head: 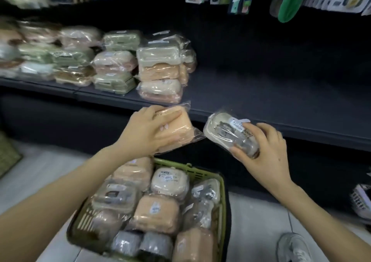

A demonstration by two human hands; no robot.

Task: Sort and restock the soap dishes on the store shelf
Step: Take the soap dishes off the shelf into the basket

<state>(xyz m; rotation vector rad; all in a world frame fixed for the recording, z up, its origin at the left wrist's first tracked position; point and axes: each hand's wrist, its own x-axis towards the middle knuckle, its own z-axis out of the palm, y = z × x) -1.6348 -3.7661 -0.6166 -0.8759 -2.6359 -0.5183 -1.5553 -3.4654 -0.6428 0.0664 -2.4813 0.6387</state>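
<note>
The dark shelf [261,93] takes up most of the view. Its left part is loaded with wrapped soap dishes [72,58] in stacks of three. The nearest stack [159,69] goes cream, peach, pale pink from top to bottom, and the next stack [114,63] goes green, pink, green. More run off to the left.

Below sits one green basket [202,173] holding more wrapped dishes in peach, cream and grey. I count ten or so, since the pile hides some.

Both arms reach forward over the basket, just short of the shelf edge. The left hand [148,133] is palm down, its grip wrapped over one peach dish [176,129]. The right hand [265,153] has its grip round the end of one cream dish [224,133], tilted with the label up. The two held dishes are just beside each other.
</note>
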